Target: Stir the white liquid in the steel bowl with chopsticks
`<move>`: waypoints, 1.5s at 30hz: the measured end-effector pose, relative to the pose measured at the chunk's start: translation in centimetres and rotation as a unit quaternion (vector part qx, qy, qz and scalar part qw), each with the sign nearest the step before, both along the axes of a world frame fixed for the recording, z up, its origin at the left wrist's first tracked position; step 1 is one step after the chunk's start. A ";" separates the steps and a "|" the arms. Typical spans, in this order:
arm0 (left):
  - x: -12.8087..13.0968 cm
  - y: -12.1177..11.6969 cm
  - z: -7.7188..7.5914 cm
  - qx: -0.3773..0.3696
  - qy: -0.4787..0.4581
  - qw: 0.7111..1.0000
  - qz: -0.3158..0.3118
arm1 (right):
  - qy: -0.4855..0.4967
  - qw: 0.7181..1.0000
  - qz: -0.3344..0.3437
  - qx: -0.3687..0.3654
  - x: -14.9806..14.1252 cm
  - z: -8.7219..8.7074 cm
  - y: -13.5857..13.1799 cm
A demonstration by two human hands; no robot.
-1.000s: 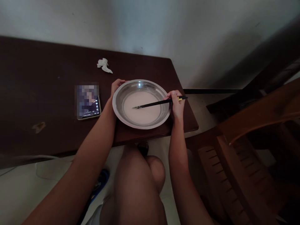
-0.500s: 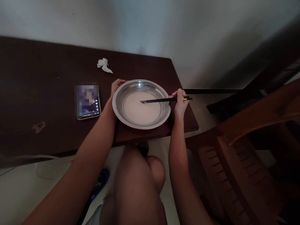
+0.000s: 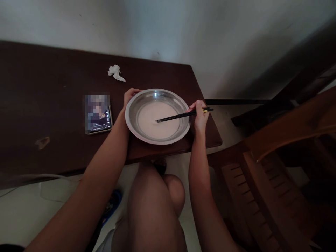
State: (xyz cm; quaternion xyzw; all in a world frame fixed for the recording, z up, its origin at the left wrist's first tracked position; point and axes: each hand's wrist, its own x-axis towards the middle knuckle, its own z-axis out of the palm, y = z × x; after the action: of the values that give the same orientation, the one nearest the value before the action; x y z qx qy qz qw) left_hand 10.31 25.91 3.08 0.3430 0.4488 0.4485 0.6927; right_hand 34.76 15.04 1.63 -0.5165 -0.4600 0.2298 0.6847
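Note:
A shallow steel basin (image 3: 133,131) rests near the front edge of the dark table. In it lies a pale, milky liquid (image 3: 149,126). My left hand (image 3: 130,95) grips the basin's far left rim, its fingers partly hidden behind the metal. Pinched in my right hand (image 3: 200,113), at the basin's right side, is a pair of black chopsticks (image 3: 178,115) with gold bands near the upper ends. They slant down to the left, and their tips dip into the liquid close to the middle.
A phone (image 3: 99,113) with a lit, blurred screen lies left of the basin on the table (image 3: 60,80). Behind it sits a crumpled tissue (image 3: 115,72). A wooden chair (image 3: 244,175) stands at the right, a wall (image 3: 162,31) at the back. Below the table is a blue slipper (image 3: 112,206).
The chopsticks have swept through the liquid, their tips moving right and up, then back down and slightly left. My right hand shifted along with them; my left hand stays on the rim.

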 end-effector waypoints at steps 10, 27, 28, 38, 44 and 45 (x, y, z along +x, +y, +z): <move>0.1 -0.2 -0.1 -0.014 -0.042 0.999 0.024 | 0.006 1.000 -0.015 0.010 -0.2 0.2 -0.1; 0.1 -0.2 -0.2 -0.003 -0.022 0.999 0.030 | -0.008 1.000 -0.018 0.010 -0.2 0.3 0.0; 0.1 -0.2 -0.2 -0.004 -0.022 0.999 0.031 | 0.005 0.999 -0.038 0.017 -0.2 0.4 0.0; 0.0 0.0 -0.5 -0.011 -0.033 0.999 0.031 | 0.012 1.000 -0.005 0.024 -0.1 0.0 0.0; 0.1 0.3 -0.7 -0.021 -0.046 0.998 0.044 | 0.013 0.999 0.024 0.016 -0.1 0.0 0.0; 0.1 0.2 -0.6 -0.026 -0.048 0.997 0.046 | 0.004 0.999 0.037 0.012 -0.2 0.1 -0.1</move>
State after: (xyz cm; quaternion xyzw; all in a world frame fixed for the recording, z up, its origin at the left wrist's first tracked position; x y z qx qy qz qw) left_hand 10.43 26.15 2.45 0.2816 0.4415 0.4844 0.7008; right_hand 34.60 14.97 1.69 -0.4901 -0.4789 0.2517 0.6835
